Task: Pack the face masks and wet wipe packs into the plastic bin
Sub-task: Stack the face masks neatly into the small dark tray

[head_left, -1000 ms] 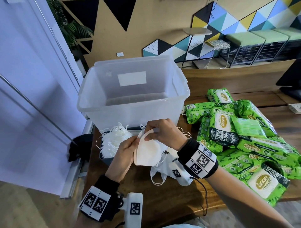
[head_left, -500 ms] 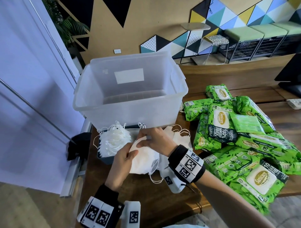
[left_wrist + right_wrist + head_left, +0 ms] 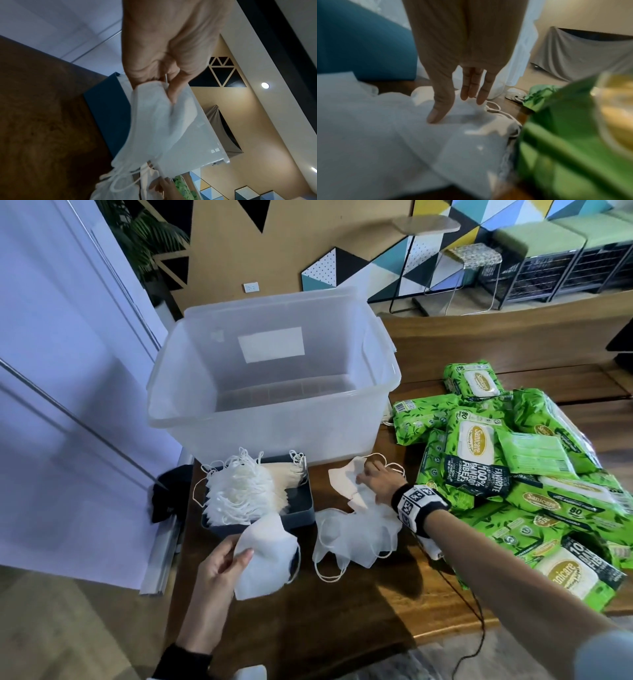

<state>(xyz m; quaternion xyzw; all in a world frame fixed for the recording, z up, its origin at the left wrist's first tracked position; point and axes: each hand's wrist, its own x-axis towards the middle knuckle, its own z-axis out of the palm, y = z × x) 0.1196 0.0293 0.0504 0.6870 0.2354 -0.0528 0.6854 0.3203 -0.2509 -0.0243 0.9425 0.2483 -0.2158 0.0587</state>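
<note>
Head view: your left hand point(image 3: 219, 571) pinches one mask point(image 3: 265, 556) near the bin point(image 3: 274, 419) for packing; your right hand point(image 3: 378, 482), fingers straight, presses the loose masks point(image 3: 356, 534), gripping nothing.

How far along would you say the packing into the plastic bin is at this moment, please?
Early. Done: nothing shows inside the plastic bin. In hand: the left hand pinches one face mask, while the right hand rests straight fingers on the loose masks. Left: those masks, the stack in the blue tray, and all the green wipe packs.
</note>
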